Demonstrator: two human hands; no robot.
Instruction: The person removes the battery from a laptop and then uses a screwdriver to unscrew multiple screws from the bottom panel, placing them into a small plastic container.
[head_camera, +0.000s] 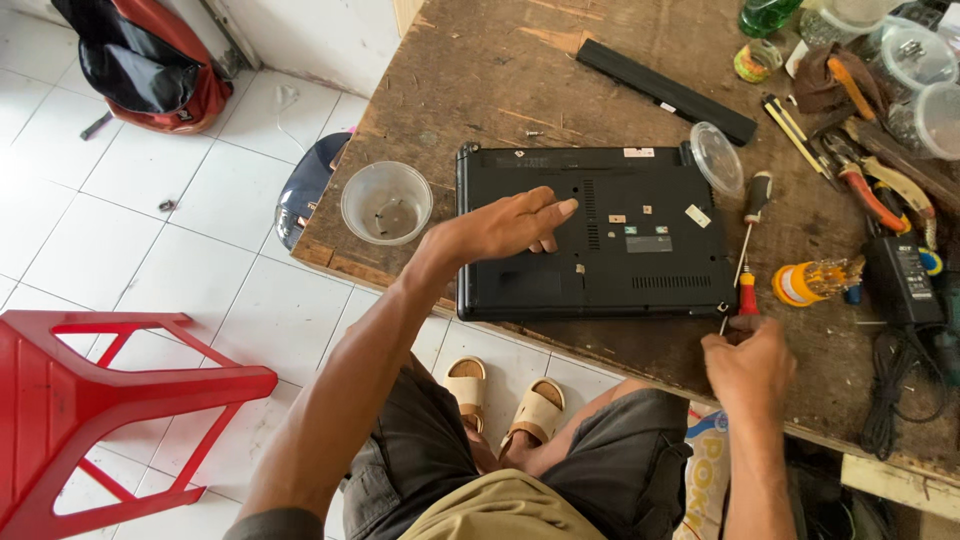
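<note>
The left hand (505, 228) lay flat, fingers spread, on an upturned black laptop (596, 230). The right hand (748, 362) pinched a small screwdriver (724, 322) at the laptop's near corner. A worn wooden table (560, 90) stood over white floor tiles (120, 200).

one black laptop (600, 235) lies bottom up on one wooden workbench (480, 70). one long black battery pack (665, 90) lies above it. two screwdrivers show, one black-handled (755, 200) and one red-handled (746, 292). one clear plastic cup (386, 203) and one clear lid (717, 160) sit by the laptop. one black power adapter (902, 282), one yellow tape roll (800, 283), one red plastic stool (90, 400), one red and black bag (150, 60) and two tan sandals (505, 395) complete the count.
</note>
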